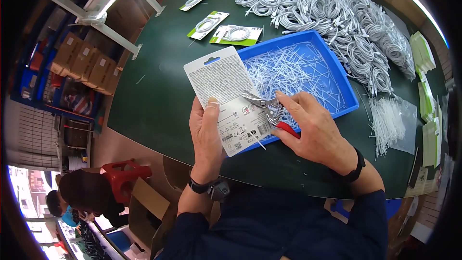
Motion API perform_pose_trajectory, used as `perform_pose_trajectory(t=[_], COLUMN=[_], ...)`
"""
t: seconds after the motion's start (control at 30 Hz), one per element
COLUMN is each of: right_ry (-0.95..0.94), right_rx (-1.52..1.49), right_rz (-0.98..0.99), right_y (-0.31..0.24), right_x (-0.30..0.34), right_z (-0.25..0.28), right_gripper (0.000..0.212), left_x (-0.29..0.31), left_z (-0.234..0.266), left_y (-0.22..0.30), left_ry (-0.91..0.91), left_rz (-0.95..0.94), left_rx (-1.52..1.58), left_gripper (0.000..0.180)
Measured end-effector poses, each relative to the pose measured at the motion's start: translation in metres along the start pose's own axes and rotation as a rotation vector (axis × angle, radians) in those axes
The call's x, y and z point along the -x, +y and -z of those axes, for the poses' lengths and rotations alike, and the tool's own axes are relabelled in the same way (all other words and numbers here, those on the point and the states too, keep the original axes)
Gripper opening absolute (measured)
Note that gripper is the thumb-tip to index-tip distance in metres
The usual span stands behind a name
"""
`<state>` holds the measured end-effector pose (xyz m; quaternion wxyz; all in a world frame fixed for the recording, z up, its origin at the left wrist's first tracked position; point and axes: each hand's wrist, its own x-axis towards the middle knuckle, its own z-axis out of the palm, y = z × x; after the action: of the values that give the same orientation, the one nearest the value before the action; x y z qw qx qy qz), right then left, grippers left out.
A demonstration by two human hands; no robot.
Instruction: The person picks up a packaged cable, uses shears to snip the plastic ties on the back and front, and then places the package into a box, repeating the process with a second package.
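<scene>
My left hand [206, 127] is closed on a white packaging card [216, 74], its thumb on the printed back and the hang hole at the top. My right hand [315, 127] grips red-handled cutting pliers [286, 127], whose metal jaws lie over the middle of the card. A short white tie end [261, 144] sticks out near the card's lower edge. Behind the card, a blue tray [344, 79] holds many loose white strips of cut cable tie [293, 65]. Whether the jaws have a tie between them I cannot tell.
A big heap of coiled grey-white cables [327, 9] covers the far right of the green table [144, 96]. Carded cables [236, 33] lie beyond the tray. At right are a bag of white cable ties [387, 125] and stacked green-white cards [426, 96]. Another person [86, 192] sits lower left.
</scene>
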<state>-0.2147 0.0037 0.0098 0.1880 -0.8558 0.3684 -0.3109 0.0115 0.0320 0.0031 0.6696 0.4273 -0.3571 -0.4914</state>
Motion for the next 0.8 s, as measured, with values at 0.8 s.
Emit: perform_pose_trajectory(t=[0.8], right_ry=[-0.006], right_rx=[-0.061], right_rz=[-0.263], right_y=[0.005], right_x=[0.058], right_z=[-0.021], right_gripper=[0.068], left_x=[0.019], left_z=[-0.029], left_y=[-0.059], left_ry=[-0.037], left_rz=[0.105], left_rx=[0.025], left_gripper=[0.039])
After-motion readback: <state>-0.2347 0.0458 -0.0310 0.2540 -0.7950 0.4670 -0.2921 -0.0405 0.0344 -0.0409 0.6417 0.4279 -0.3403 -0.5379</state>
